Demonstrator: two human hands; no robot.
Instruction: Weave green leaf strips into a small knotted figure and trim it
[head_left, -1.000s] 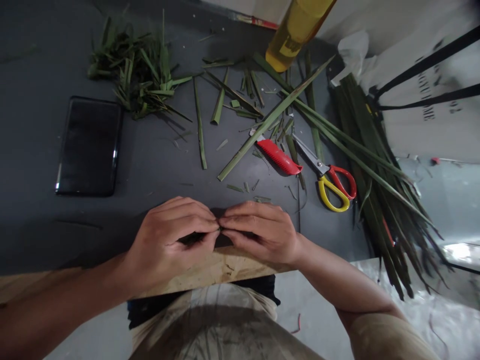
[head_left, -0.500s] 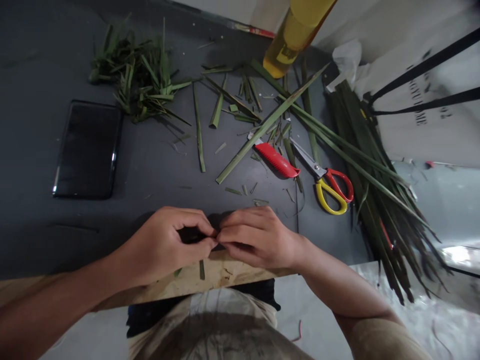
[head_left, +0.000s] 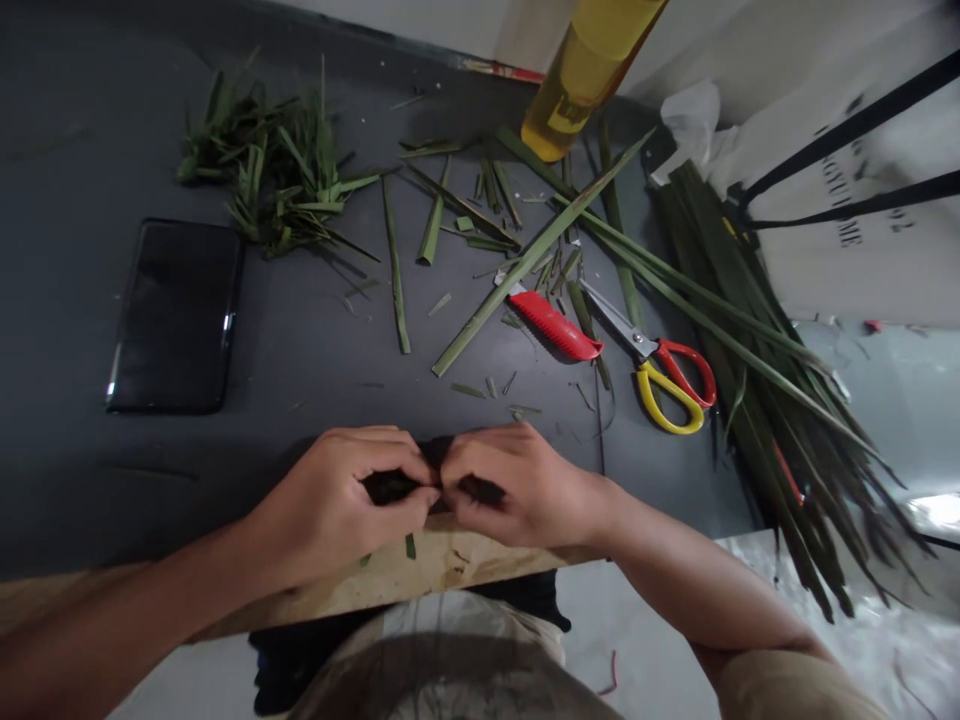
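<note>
My left hand (head_left: 345,495) is closed in a pinch at the table's front edge, thumb against fingers. Fingertip to fingertip with it, my right hand (head_left: 521,485) is pinched too. Whatever lies between the fingertips is too small and dark to make out. A short green leaf bit (head_left: 410,546) shows on the wooden edge (head_left: 457,560) just below my hands. Beyond them lie a red-handled knife (head_left: 559,325), scissors (head_left: 667,385) with red and yellow handles, and a long green leaf strip (head_left: 517,270) partly over the knife's blade.
A black phone-like device (head_left: 176,315) lies at the left, below a heap of folded leaves (head_left: 277,165). A yellow bottle (head_left: 574,90) stands at the back. Long leaves (head_left: 750,350) are bundled at the right beside a white bag (head_left: 847,200). Leaf scraps (head_left: 495,190) are scattered mid-table.
My right hand's fingers have bent into a rounder pinch, with a gap now showing between thumb and index finger. The view has shifted slightly, so the table items sit a little lower.
</note>
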